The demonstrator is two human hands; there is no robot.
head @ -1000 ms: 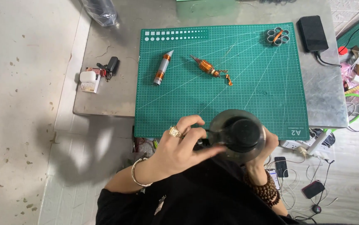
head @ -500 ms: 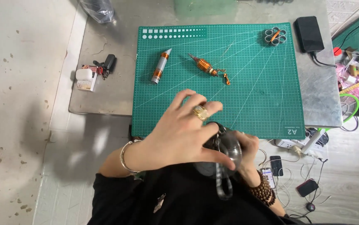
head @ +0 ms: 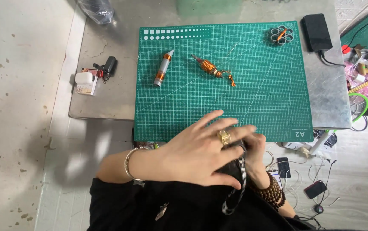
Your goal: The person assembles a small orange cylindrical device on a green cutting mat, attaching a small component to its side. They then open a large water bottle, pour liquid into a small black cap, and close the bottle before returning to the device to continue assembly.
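My left hand, with a gold ring and a thin bangle, lies fingers spread over a dark round object held just in front of my body. My right hand, with a brown beaded bracelet on its wrist, grips the same object from the far side and is mostly hidden. A patterned strap hangs from the object. Both hands sit at the near edge of a green cutting mat. Further out on the mat lie a grey pointed cylinder with orange bands and a copper-wound part.
A cluster of small rings sits at the mat's far right corner, beside a black flat device with a cable. A white case and small black item lie left of the mat. Cables, a power strip and phones are on the floor at right.
My left hand has slid from the object's side over its top, covering it. The object has dropped lower and tilted, so its round face no longer shows.
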